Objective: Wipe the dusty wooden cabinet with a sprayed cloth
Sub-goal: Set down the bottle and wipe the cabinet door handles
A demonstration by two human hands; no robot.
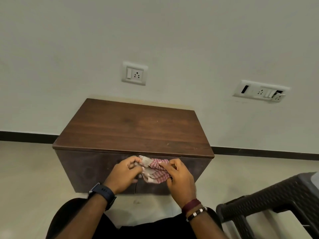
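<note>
Before the front face of the wooden cabinet [133,130], a crumpled red-and-white checked cloth [154,170] is held up between both hands. It is pinched by the closed fingers of the left hand [123,175] (a dark watch [101,194] is worn on that wrist) and gripped likewise by the right hand [179,178].

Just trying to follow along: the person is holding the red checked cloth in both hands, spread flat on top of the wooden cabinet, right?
Not quite. Both the left hand and the right hand do hold the red checked cloth, but it is bunched up in front of the wooden cabinet, not spread flat on top. The head view shows the top bare.
</note>
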